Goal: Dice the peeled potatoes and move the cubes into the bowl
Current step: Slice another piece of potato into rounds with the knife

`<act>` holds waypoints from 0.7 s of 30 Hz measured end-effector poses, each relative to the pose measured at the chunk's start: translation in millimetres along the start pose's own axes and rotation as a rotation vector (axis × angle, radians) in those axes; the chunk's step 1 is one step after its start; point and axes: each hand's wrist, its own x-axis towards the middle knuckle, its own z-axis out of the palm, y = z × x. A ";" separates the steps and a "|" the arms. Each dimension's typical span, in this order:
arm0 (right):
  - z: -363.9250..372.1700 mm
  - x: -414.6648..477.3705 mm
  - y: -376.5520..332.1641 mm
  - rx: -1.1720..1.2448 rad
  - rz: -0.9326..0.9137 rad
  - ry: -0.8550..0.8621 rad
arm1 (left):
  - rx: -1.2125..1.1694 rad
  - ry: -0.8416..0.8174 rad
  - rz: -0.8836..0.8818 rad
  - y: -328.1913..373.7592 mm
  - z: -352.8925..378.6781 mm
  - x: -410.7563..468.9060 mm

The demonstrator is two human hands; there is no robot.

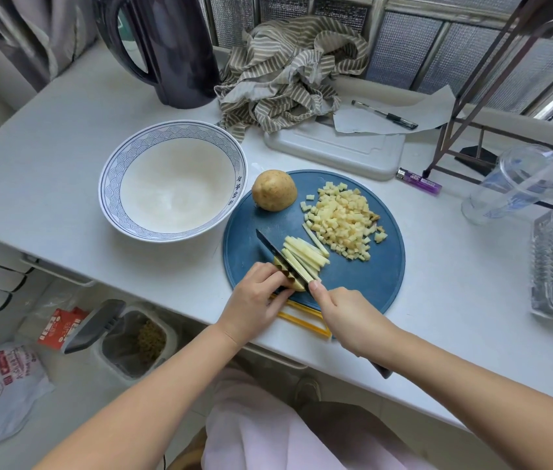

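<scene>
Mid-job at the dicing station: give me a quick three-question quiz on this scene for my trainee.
1. True or false: the bowl already holds potato cubes.
2. Which hand grips the knife? A) left hand B) right hand C) neither
3. Fill in: the uncut potato piece sits on the blue cutting board, between the cubes and the ____.
Key: 1 false, the bowl is empty and the cubes lie on the board. 2 B, the left hand steadies the potato being sliced into strips. 3 bowl.
</scene>
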 end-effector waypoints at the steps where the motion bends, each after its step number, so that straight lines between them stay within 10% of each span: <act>1: -0.4 0.5 -0.9 0.004 0.003 -0.007 | 0.004 -0.006 -0.001 0.0 -0.2 0.2; 21: -0.9 14.3 -2.7 0.009 0.084 -0.037 | -0.012 0.002 0.014 -2.0 0.6 1.9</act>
